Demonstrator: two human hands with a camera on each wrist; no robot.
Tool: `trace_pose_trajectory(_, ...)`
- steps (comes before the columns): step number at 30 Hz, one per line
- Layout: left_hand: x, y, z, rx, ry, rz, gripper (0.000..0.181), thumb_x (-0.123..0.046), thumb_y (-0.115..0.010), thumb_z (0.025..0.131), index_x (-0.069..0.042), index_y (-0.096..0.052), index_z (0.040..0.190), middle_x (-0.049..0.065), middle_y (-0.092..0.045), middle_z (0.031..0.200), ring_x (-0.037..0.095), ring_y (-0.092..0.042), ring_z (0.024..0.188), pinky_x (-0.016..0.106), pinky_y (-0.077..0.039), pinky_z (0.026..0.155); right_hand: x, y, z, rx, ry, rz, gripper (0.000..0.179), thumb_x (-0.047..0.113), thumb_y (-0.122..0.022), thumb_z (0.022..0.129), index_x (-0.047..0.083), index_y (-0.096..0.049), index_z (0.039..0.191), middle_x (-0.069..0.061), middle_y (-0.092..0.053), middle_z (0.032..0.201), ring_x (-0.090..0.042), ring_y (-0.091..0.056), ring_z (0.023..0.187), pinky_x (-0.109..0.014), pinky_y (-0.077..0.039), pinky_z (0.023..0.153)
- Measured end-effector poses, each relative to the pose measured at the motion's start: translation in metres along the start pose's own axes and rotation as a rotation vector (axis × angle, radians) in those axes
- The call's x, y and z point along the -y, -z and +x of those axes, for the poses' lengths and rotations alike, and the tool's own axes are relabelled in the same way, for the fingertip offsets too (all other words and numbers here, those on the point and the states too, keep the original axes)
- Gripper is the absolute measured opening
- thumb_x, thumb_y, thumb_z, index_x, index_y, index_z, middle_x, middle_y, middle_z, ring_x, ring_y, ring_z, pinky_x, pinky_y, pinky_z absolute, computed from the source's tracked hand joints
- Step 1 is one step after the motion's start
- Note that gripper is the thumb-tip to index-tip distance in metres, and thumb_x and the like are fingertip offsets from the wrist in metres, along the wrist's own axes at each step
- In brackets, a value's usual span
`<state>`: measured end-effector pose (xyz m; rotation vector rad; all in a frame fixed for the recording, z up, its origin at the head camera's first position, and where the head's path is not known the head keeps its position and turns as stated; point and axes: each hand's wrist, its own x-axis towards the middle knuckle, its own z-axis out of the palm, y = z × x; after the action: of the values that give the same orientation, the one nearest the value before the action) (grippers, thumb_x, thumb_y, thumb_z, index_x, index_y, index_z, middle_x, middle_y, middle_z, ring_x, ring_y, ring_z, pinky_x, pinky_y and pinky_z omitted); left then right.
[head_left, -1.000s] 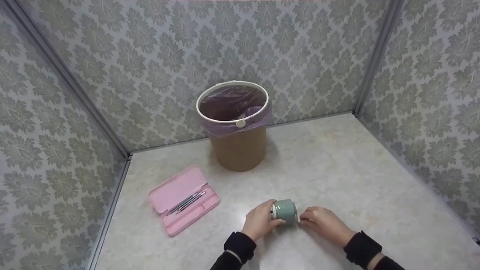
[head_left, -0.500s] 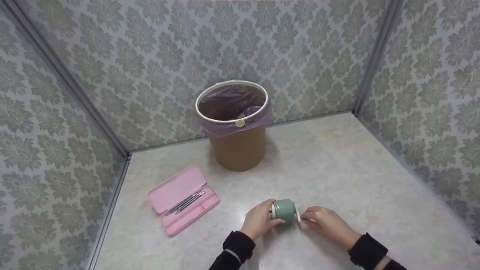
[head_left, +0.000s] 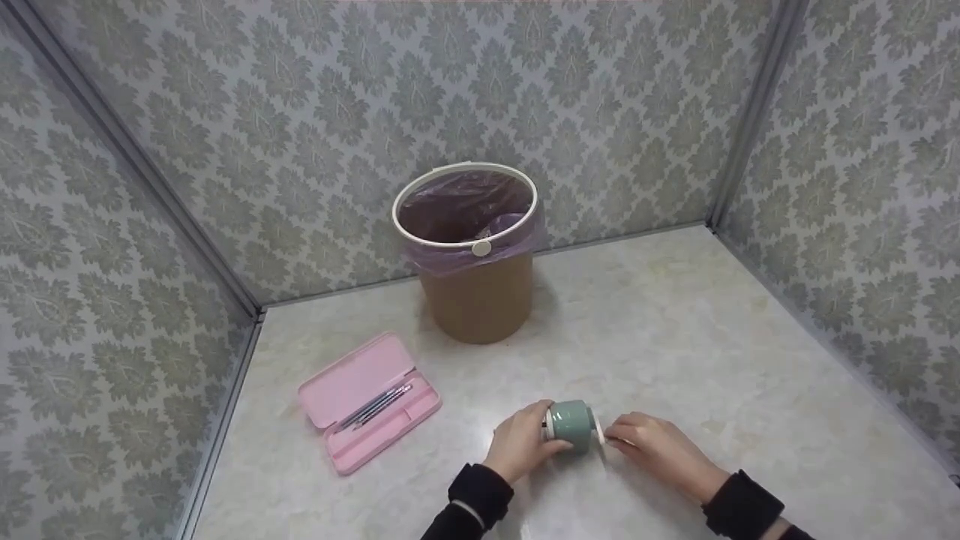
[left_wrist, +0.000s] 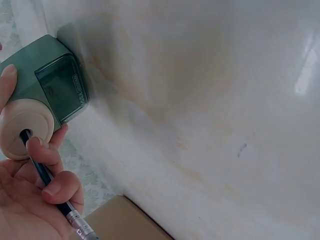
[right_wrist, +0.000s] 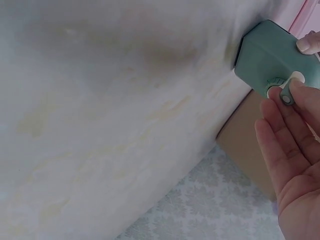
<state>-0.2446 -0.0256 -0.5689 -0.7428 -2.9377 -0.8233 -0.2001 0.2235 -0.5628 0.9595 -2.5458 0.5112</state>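
Observation:
A green crank pencil sharpener (head_left: 571,425) lies on the table with a pale ring at its left end. My left hand (head_left: 519,442) grips its body. In the left wrist view a dark pencil (left_wrist: 46,176) with a silver end sits in the hole of the pale ring (left_wrist: 20,120), and curled fingers of that hand hold it. The pencil's tip is hidden inside. At the other end, my right hand (head_left: 660,448) pinches the small green knob (right_wrist: 286,94) of the sharpener's crank between thumb and fingers. A white crank arm (head_left: 599,430) shows beside the fingertips.
A pink pencil case (head_left: 352,450) lies open on the left of the table, with several pencils (head_left: 375,405) inside. Behind stands a brown bin (head_left: 480,307) with a white rim and purple liner. Patterned walls (head_left: 450,82) border the table (head_left: 675,330) at the back and sides.
The crank arm has changed its angle, and my right hand has shifted slightly right with it. My left hand stays round the sharpener. The pencil case and bin look unmoved.

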Motion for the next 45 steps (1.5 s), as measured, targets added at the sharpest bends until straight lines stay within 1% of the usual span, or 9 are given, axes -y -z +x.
trace_pose_trajectory(3,0.0,0.0,-0.001,-0.005,-0.005,0.011,0.059,-0.041,-0.084,0.083,-0.01,-0.063,0.129,0.003,-0.075,0.114,0.019,-0.073,0.099,0.035,-0.06,0.081,0.0,0.001,0.001,-0.023,0.012,-0.008,0.016,0.003,-0.079,0.084,0.01,-0.078,0.098,0.001,-0.073,0.089,-0.015,-0.07,0.082,-0.029,-0.059,0.071)
trace_pose_trajectory(10,0.001,0.0,0.0,-0.008,-0.005,-0.004,0.059,-0.039,-0.086,0.081,-0.01,-0.064,0.127,0.003,-0.075,0.114,0.019,-0.073,0.099,0.036,-0.06,0.082,0.001,0.005,0.005,-0.048,0.014,-0.021,0.016,0.003,-0.08,0.084,0.01,-0.078,0.098,0.0,-0.073,0.088,-0.015,-0.07,0.081,-0.028,-0.059,0.07)
trace_pose_trajectory(14,0.002,-0.001,0.0,-0.003,-0.003,-0.007,0.059,-0.039,-0.086,0.081,-0.009,-0.064,0.127,0.003,-0.075,0.113,0.019,-0.072,0.098,0.036,-0.06,0.082,0.001,0.005,0.007,-0.075,0.025,-0.04,0.017,0.003,-0.081,0.081,0.01,-0.078,0.097,0.001,-0.073,0.087,-0.015,-0.07,0.08,-0.027,-0.059,0.069)
trace_pose_trajectory(19,0.002,0.0,0.001,-0.005,0.002,0.007,0.06,-0.039,-0.086,0.081,-0.009,-0.063,0.127,0.004,-0.075,0.114,0.02,-0.072,0.099,0.036,-0.06,0.083,0.001,0.005,0.01,-0.106,0.032,-0.052,0.017,0.003,-0.082,0.081,0.01,-0.078,0.096,0.0,-0.073,0.086,-0.014,-0.069,0.078,-0.026,-0.058,0.067)
trace_pose_trajectory(24,0.001,0.003,0.003,-0.002,0.002,0.022,0.062,-0.04,-0.086,0.081,-0.007,-0.063,0.128,0.006,-0.075,0.114,0.021,-0.072,0.098,0.036,-0.06,0.082,0.001,0.008,0.017,-0.121,0.02,-0.083,0.015,0.005,-0.082,0.081,0.011,-0.078,0.095,0.001,-0.073,0.087,-0.014,-0.07,0.079,-0.027,-0.059,0.069)
trace_pose_trajectory(33,0.002,0.005,0.003,0.002,-0.028,0.051,0.06,-0.04,-0.085,0.082,-0.008,-0.063,0.128,0.004,-0.075,0.112,0.018,-0.072,0.095,0.031,-0.059,0.08,-0.004,0.011,0.03,-0.1,-0.021,-0.112,0.012,0.007,-0.081,0.084,0.011,-0.078,0.095,0.001,-0.074,0.088,-0.014,-0.07,0.081,-0.028,-0.059,0.07)
trace_pose_trajectory(38,0.001,0.002,0.004,-0.002,-0.037,0.038,0.058,-0.038,-0.087,0.081,-0.009,-0.064,0.125,0.003,-0.075,0.11,0.017,-0.071,0.094,0.031,-0.059,0.079,-0.007,0.012,0.037,-0.086,-0.038,-0.133,0.011,0.006,-0.08,0.084,0.008,-0.078,0.095,-0.002,-0.074,0.088,-0.017,-0.07,0.082,-0.03,-0.06,0.071)
trace_pose_trajectory(42,0.002,0.001,0.004,-0.009,-0.037,0.022,0.057,-0.038,-0.087,0.08,-0.01,-0.064,0.124,0.002,-0.075,0.108,0.015,-0.071,0.093,0.031,-0.058,0.078,-0.009,0.01,0.042,-0.066,-0.056,-0.13,0.011,0.005,-0.079,0.085,0.007,-0.078,0.096,-0.004,-0.074,0.087,-0.018,-0.071,0.082,-0.03,-0.06,0.07)
trace_pose_trajectory(45,0.002,0.001,0.003,-0.013,-0.044,0.015,0.057,-0.037,-0.087,0.08,-0.01,-0.064,0.124,0.002,-0.075,0.109,0.015,-0.071,0.094,0.031,-0.058,0.079,-0.012,0.008,0.045,-0.068,-0.064,-0.127,0.01,0.005,-0.079,0.085,0.007,-0.078,0.095,-0.005,-0.073,0.086,-0.019,-0.07,0.08,-0.03,-0.06,0.069)
